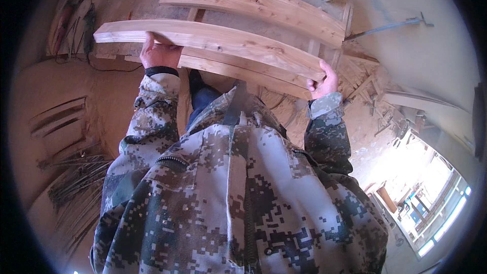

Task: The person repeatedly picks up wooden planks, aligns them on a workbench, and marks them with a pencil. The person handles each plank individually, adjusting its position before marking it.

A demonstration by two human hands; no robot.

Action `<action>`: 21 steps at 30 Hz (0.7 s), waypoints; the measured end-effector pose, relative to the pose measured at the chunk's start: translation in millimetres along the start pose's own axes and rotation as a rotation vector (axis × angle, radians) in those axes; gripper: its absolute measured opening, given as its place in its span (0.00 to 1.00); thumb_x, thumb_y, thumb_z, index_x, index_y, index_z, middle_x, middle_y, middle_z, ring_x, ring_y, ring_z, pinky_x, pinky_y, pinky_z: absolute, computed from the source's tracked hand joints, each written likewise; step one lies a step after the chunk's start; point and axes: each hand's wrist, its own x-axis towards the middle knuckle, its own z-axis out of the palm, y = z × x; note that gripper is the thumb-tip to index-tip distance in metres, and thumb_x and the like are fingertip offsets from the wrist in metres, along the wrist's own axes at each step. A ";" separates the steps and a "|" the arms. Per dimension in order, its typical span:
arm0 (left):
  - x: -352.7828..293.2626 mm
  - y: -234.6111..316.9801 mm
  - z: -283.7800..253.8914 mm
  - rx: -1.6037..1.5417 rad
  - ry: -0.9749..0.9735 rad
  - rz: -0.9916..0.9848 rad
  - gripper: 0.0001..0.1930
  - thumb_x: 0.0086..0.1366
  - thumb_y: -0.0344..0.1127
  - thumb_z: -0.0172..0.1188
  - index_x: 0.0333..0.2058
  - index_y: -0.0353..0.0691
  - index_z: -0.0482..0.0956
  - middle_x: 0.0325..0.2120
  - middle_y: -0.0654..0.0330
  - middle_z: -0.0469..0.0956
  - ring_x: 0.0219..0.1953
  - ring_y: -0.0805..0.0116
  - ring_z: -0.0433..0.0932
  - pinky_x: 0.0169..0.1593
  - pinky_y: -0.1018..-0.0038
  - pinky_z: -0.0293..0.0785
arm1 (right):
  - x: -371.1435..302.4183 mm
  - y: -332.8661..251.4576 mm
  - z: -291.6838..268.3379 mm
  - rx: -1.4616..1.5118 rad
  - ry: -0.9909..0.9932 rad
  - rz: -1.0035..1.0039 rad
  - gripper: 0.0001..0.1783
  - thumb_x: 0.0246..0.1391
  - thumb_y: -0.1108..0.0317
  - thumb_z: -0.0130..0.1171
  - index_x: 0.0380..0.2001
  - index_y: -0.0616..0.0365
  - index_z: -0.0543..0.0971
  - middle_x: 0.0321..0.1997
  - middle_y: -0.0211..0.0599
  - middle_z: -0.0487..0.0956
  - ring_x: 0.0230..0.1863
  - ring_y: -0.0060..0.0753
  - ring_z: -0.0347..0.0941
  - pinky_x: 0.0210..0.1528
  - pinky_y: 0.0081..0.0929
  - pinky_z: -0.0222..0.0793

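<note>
Wooden board (215, 39), long, pale, thick, visibly grained, dark-knotted

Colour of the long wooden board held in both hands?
The long wooden board is pale pinkish tan with darker spots; best in the head view.

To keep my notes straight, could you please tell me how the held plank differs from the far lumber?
The held plank is gripped by the left hand and right hand; the far lumber is untouched. The held plank reaches further left than the far lumber. Both are pale, knotted wood.
</note>
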 end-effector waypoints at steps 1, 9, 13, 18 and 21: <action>3.0 -0.4 -4.0 0.034 -0.015 -0.008 0.27 0.67 0.52 0.50 0.56 0.38 0.64 0.56 0.47 0.66 0.58 0.45 0.64 0.62 0.48 0.56 | 1.1 0.1 0.3 0.012 0.036 0.036 0.15 0.51 0.53 0.57 0.34 0.51 0.73 0.26 0.33 0.74 0.14 0.29 0.64 0.12 0.22 0.52; 24.9 1.4 -52.6 0.117 -0.143 -0.152 0.09 0.67 0.42 0.51 0.36 0.46 0.77 0.29 0.65 0.76 0.37 0.65 0.75 0.47 0.53 0.72 | 23.0 -0.1 -27.0 0.003 0.062 0.176 0.18 0.49 0.50 0.57 0.35 0.52 0.73 0.19 0.33 0.72 0.09 0.31 0.61 0.08 0.23 0.51; 16.5 -6.7 -45.1 0.228 -0.115 -0.080 0.08 0.65 0.40 0.53 0.35 0.43 0.76 0.27 0.62 0.76 0.31 0.65 0.75 0.43 0.60 0.75 | 23.0 -5.2 -18.3 -0.058 0.139 0.209 0.21 0.50 0.43 0.53 0.28 0.50 0.74 0.13 0.29 0.66 0.08 0.28 0.57 0.08 0.23 0.47; 11.8 -5.2 -29.9 0.212 -0.074 -0.057 0.07 0.63 0.39 0.57 0.32 0.42 0.75 0.23 0.61 0.75 0.29 0.65 0.76 0.41 0.58 0.77 | 22.5 -14.6 -19.2 -0.165 0.261 0.327 0.26 0.46 0.37 0.53 0.26 0.51 0.73 0.09 0.31 0.62 0.08 0.31 0.56 0.09 0.26 0.49; 16.0 2.8 -36.2 0.175 -0.116 -0.034 0.07 0.62 0.40 0.58 0.32 0.45 0.76 0.20 0.64 0.73 0.28 0.62 0.76 0.42 0.53 0.77 | 34.2 -15.7 -38.0 -0.205 0.330 0.322 0.26 0.43 0.37 0.55 0.28 0.49 0.73 0.11 0.30 0.62 0.09 0.32 0.57 0.10 0.27 0.50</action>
